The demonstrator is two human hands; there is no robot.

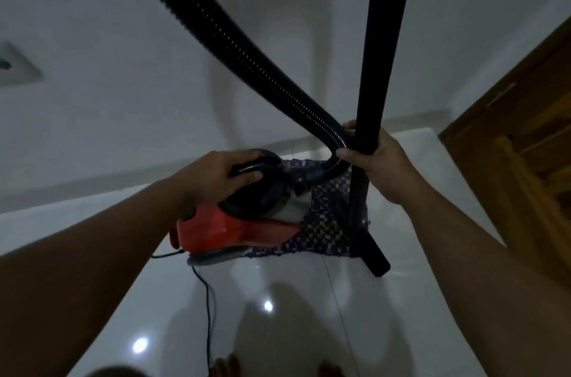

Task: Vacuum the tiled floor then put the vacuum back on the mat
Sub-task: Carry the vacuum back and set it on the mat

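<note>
Seen from above, a person's left hand [221,174] is closed in a grip on the black handle of a red vacuum [222,230], which sits partly on a woven purple mat [324,222] beside a white wall [123,36]. The right hand [378,160] grips the black tube [380,52] and the ribbed hose [247,52] together. The tube's nozzle [372,254] touches the glossy tiled floor [293,315]. A thin black cord [207,299] trails across the tiles.

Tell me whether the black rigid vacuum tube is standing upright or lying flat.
Upright. The black rigid vacuum tube rises near-vertically, its lower end by the purple woven mat, with the right hand gripping it.
</note>
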